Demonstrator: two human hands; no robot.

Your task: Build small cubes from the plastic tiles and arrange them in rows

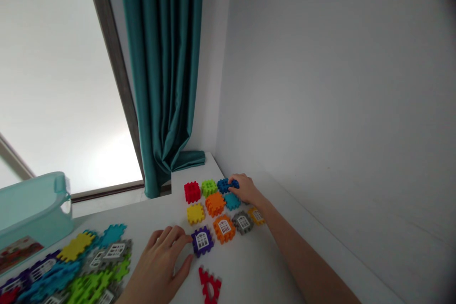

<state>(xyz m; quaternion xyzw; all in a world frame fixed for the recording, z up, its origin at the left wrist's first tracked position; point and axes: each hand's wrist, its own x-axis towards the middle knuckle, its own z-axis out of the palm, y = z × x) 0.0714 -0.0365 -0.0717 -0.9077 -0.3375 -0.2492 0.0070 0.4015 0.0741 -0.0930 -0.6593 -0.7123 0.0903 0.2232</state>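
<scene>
My left hand (164, 259) rests over the white table with thumb and fingers apart. Its fingertips reach the left edge of a purple interlocking tile (202, 241) with a white window. Farther back, my right hand (244, 188) has its fingers curled on a blue interlocking tile (223, 185) at the back row's right end. In that row also lie a red tile (192, 192) and a lime-green tile (209, 187). Nearer are a yellow tile (195, 214), a raised orange tile (215, 204), a light-blue tile (232, 201), an orange window tile (224, 229) and a grey window tile (242, 223).
A yellow-orange window tile (256, 216) lies beside my right forearm. A red triangular piece (210, 287) sits at the front. Mixed tiles are heaped (76, 246) at left, by a teal plastic bin (35, 218). A wall (320, 104) borders the right; a green curtain (164, 66) hangs behind.
</scene>
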